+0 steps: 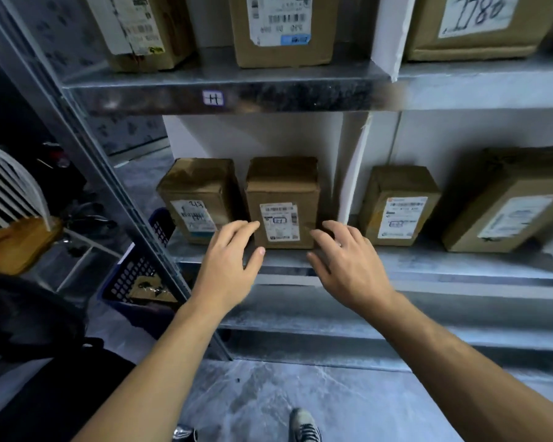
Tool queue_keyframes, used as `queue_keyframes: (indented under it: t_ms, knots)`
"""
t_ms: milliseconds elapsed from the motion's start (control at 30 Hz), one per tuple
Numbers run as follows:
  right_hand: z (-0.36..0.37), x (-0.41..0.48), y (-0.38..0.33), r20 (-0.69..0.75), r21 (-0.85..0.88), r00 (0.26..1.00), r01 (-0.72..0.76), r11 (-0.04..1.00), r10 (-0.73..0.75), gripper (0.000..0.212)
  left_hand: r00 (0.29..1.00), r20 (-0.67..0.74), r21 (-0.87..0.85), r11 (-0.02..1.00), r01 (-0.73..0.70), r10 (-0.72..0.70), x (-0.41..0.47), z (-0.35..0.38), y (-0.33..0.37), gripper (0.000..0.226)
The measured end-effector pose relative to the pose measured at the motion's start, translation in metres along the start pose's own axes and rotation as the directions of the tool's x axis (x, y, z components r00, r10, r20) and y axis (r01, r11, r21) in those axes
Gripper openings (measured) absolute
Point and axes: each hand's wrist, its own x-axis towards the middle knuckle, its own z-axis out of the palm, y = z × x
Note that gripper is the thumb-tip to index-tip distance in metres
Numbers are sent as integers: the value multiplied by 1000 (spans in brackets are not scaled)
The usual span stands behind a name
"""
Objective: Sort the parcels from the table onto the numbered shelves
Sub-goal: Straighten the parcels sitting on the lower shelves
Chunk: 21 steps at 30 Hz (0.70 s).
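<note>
Cardboard parcel (283,199) upright on the lower shelf (428,266), centre of frame.
Left hand (232,253) and right hand (345,256), fingers loosely spread, flank its lower front corners; contact cannot be told. A neighbouring parcel (198,199) stands just to its left.

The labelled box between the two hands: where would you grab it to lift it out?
Probably take the box by its two side faces near the front, reaching straight in from the front. It stands upright, label forward; a neighbouring box crowds its left and a white divider its right, so only the front corners look free.
</note>
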Motion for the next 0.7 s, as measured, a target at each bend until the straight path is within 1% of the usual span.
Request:
queue_keyframes:
  t_ms: [133, 233, 367, 500, 600, 700]
  knots:
    - [0, -37, 18, 6, -22, 997, -76, 997, 76, 44, 998, 56, -37, 999, -35, 37, -16, 21, 22, 45]
    - [-6, -54, 40, -20, -49, 988, -152, 987, 151, 44, 986, 138, -61, 994, -86, 94, -17, 41, 47, 47]
    - [-22, -60, 77, -54, -87, 970, -242, 966, 238, 42, 955, 231, -19, 982, -187, 186, -1, 67, 81, 49]
    - [-34, -54, 124, -104, -86, 946, -315, 945, 306, 42, 924, 282, -42, 966, -257, 258, 28, 98, 117, 50]
    - [-45, -38, 159, -79, -112, 942, -333, 936, 326, 43, 928, 256, -27, 962, -271, 269, 57, 123, 141, 51]
    - [-53, -14, 189, -53, -44, 941, -338, 940, 336, 49, 948, 190, 11, 965, -261, 254, 91, 141, 163, 49]
